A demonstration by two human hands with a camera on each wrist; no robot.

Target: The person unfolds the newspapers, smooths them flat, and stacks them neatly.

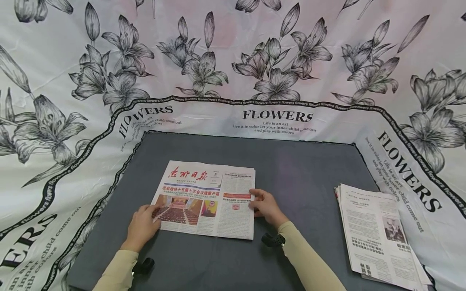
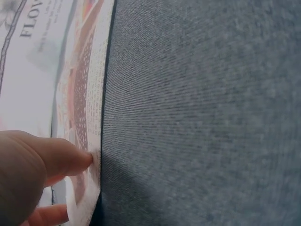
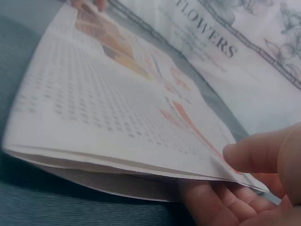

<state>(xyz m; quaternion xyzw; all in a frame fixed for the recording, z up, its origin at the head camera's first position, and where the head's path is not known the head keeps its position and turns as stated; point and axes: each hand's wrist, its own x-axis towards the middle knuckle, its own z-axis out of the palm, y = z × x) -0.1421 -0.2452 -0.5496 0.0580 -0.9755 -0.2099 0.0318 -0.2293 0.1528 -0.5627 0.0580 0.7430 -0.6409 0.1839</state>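
Observation:
A folded newspaper (image 1: 204, 202) with a red masthead and colour photos lies on the dark grey tabletop, its text facing me. My left hand (image 1: 142, 226) holds its left edge near the lower corner; in the left wrist view the thumb (image 2: 70, 157) presses on top while a fingertip shows past the edge. At the opposite edge, my right hand (image 1: 267, 208) pinches the paper, thumb above and fingers (image 3: 211, 202) tucked beneath. Seen from the right wrist, the newspaper (image 3: 94, 113) has layers that part slightly along the near edge, which stands a little off the table.
To the right, a stack of newspapers (image 1: 378, 238) lies partly over the cloth border. White flower-printed cloth (image 1: 276, 117) surrounds the dark tabletop (image 1: 306, 169) at the back and sides. Dark wrist-worn devices (image 1: 273, 240) sit under both cuffs.

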